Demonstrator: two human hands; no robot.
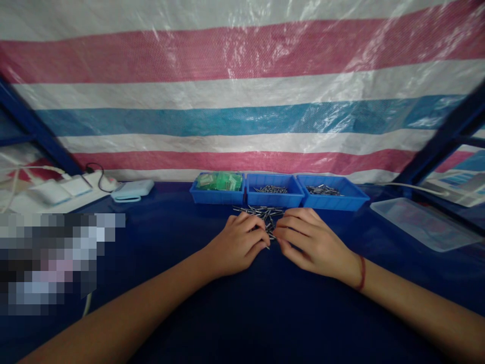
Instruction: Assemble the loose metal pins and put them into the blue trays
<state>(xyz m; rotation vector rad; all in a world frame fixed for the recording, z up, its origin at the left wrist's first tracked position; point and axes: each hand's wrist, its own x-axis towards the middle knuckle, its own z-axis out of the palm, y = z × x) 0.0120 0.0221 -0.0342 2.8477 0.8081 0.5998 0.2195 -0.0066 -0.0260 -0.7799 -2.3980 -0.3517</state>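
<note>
Left hand (237,245) is pinching a thin metal pin (268,247); right hand (312,242) is curving opposite, grip unclear. Loose pins (267,213) are lying toward the tabletop's (250,318) far edge, probably needing light handling.

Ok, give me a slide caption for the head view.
Left hand and right hand at piled metal rods in front of three blue plastic bins.

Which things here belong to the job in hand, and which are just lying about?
Seem part of the job:
heaped metal pieces
middle blue bin, right blue bin (both hold similar pieces)
left blue bin, perhaps

Probably just lying about:
pale blue gadget
white power strip
translucent plastic tray
</note>
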